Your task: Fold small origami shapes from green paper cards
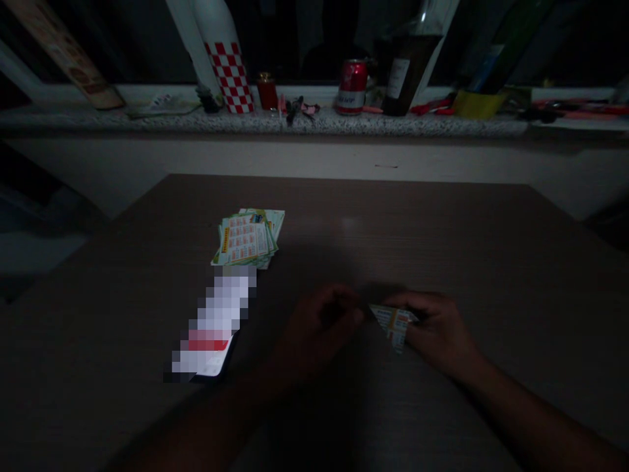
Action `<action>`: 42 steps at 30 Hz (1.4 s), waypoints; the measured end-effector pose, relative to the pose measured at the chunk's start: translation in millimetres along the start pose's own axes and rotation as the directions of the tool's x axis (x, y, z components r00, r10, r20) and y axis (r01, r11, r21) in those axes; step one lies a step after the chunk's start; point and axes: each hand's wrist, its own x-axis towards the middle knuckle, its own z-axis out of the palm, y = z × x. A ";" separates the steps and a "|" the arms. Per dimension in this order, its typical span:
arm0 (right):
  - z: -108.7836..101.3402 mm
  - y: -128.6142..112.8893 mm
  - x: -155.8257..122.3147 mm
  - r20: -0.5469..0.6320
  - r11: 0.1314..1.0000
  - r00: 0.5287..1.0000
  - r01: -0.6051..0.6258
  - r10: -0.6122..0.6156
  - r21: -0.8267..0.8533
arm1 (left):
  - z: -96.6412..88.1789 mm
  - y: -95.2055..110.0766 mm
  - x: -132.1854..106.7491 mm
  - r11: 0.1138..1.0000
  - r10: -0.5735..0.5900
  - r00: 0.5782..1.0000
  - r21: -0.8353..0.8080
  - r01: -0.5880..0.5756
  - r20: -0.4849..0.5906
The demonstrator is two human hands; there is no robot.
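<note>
A small printed paper card (393, 322), folded into a pointed triangular shape, is gripped between the thumb and fingers of my right hand (439, 328). Its printing shows small text and orange blocks. Just left of the card's corner, my left hand (324, 328) is curled, with thumb and fingertips brought together. The dim light hides whether those fingertips hold or touch anything. A loose stack of similar printed cards (246, 237) lies on the table, farther away to the left. Below the stack rests a phone (211, 328) with a lit screen, mostly blurred out.
The wooden table (417, 223) ends at a wall under a speckled windowsill (304, 124). Along the sill stand a checkered bottle (230, 75), a small red jar (266, 90), a red can (352, 86), a dark bottle (405, 75) and scattered small items.
</note>
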 end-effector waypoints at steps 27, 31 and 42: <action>7.6 1.2 -4.8 -0.073 0.899 0.995 -0.034 0.073 0.437 | 2.1 -6.2 8.2 0.908 -0.200 0.978 -0.364 0.209 0.063; 6.3 4.6 -6.9 -0.141 0.910 0.990 0.071 -0.014 0.409 | 2.1 -9.3 11.4 0.855 -0.217 0.973 -0.498 0.147 -0.085; -2.6 1.5 -3.4 -0.079 0.937 0.937 0.330 -0.340 -0.110 | -1.7 -1.1 1.9 0.999 0.029 0.993 -0.015 -0.031 -0.116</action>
